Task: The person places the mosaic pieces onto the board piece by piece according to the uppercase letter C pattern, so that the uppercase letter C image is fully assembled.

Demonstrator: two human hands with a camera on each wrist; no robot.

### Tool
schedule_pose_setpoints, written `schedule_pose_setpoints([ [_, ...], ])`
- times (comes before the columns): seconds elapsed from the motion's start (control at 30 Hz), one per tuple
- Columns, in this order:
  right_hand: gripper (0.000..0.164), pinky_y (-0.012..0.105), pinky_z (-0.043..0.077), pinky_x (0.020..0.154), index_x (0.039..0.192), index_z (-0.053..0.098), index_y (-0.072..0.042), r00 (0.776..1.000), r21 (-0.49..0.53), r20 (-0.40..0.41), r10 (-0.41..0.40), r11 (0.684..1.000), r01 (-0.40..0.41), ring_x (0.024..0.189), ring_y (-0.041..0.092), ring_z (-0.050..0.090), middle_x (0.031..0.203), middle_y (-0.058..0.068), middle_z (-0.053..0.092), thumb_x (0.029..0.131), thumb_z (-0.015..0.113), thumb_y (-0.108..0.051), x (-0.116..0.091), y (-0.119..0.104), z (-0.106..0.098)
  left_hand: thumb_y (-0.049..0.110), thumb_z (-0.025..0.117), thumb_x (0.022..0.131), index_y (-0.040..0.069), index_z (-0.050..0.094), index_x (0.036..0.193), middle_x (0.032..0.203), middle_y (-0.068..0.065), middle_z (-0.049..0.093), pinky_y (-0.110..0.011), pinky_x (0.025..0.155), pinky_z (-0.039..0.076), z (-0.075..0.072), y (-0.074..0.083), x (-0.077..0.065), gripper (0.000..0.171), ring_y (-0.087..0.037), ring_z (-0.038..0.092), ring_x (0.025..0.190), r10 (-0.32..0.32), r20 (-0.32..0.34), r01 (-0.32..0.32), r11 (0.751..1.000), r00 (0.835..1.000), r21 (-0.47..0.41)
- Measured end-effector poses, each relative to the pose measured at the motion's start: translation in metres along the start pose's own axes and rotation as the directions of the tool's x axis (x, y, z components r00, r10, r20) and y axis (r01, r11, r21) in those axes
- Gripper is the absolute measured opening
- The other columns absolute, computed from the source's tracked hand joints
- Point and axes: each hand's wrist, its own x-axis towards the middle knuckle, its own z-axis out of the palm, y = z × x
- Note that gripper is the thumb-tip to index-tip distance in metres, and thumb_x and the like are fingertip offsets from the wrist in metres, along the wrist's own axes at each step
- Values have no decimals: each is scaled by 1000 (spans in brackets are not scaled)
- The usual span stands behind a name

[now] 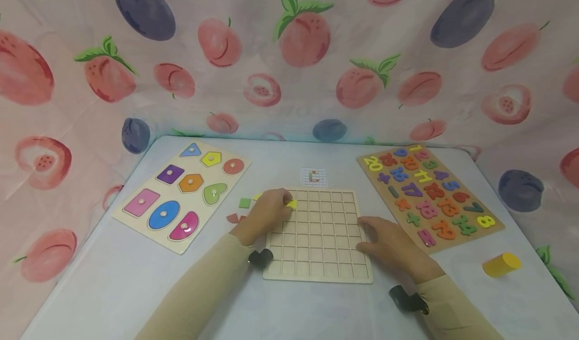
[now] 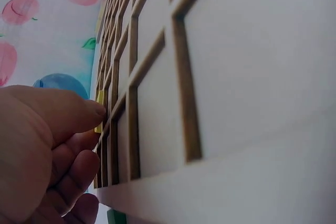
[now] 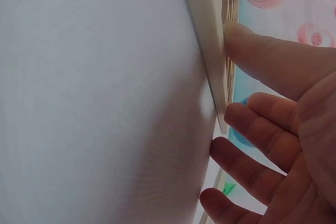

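Note:
My left hand (image 1: pixel 266 212) pinches a small yellow piece (image 1: pixel 292 204) between thumb and fingers, over the upper left squares of a wooden grid board (image 1: pixel 322 239). In the left wrist view the yellow piece (image 2: pixel 99 113) stands right at the board's grid lines, partly behind the thumb. My right hand (image 1: pixel 391 242) rests at the board's right edge with loosely extended fingers; its thumb (image 3: pixel 247 38) lies on the rim in the right wrist view. Left of the board are a green square (image 1: pixel 245 203) and red pieces (image 1: pixel 232 218), some hidden by the left hand.
A small card (image 1: pixel 313 178) with a coloured pattern lies behind the board. To the left is a knobbed shape puzzle (image 1: pixel 199 227); to the right, a number puzzle (image 1: pixel 422 217). A yellow cylinder (image 1: pixel 501 264) lies near the right table edge. A fruit-print cloth (image 1: pixel 307 109) hangs behind.

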Motion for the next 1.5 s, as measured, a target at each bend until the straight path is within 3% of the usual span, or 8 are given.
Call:
schedule_pose_setpoints([
  [0.37,67,58,33,109,140,54,-1,1000,-14,-6,-9,1000,9,135,44,42,142,21,53,85,80,-28,-1,-1,-1,13,68,90,5,67,126,120,-7,68,-40,102,45,-1,-6,-4,37,-24,60,112,-6,35,7,1000,999,-27],
  [0.73,68,59,32,109,141,53,-1,1000,-8,-4,6,1000,-6,135,44,41,143,21,52,85,80,-28,-1,-1,-1,15,69,90,7,67,128,123,-5,68,-40,102,45,-3,-7,-8,39,-22,61,115,-17,58,22,996,998,-83],
  [0.93,68,59,32,109,141,53,-2,1000,-8,1,16,1000,-16,136,44,41,143,21,52,85,80,-28,-1,-2,-1,17,68,92,9,66,129,124,-4,68,-40,100,47,-9,-10,-10,37,-22,61,114,-10,58,14,997,998,-70],
  [1.23,68,59,33,109,141,53,-1,1000,-18,3,2,1000,-2,135,44,42,143,21,52,85,80,-28,-1,-2,0,21,64,95,11,65,131,131,-7,64,-43,105,43,-27,-25,-16,38,-25,56,123,-61,22,63,993,998,-103],
  [1.33,68,59,33,108,141,53,0,1000,-17,1,-9,1000,9,135,44,42,143,21,52,85,80,-27,-1,-2,0,25,64,95,14,64,133,133,-6,63,-44,103,43,-36,-32,-20,40,-24,55,119,-98,14,99,991,995,-95],
  [1.5,67,58,32,109,141,53,-1,1000,-17,3,-5,1000,5,136,44,41,144,21,52,85,79,-27,-1,-2,-1,22,64,95,13,61,136,121,-5,65,-37,75,51,-46,-47,-26,42,-24,60,84,-134,12,134,982,991,-130],
])
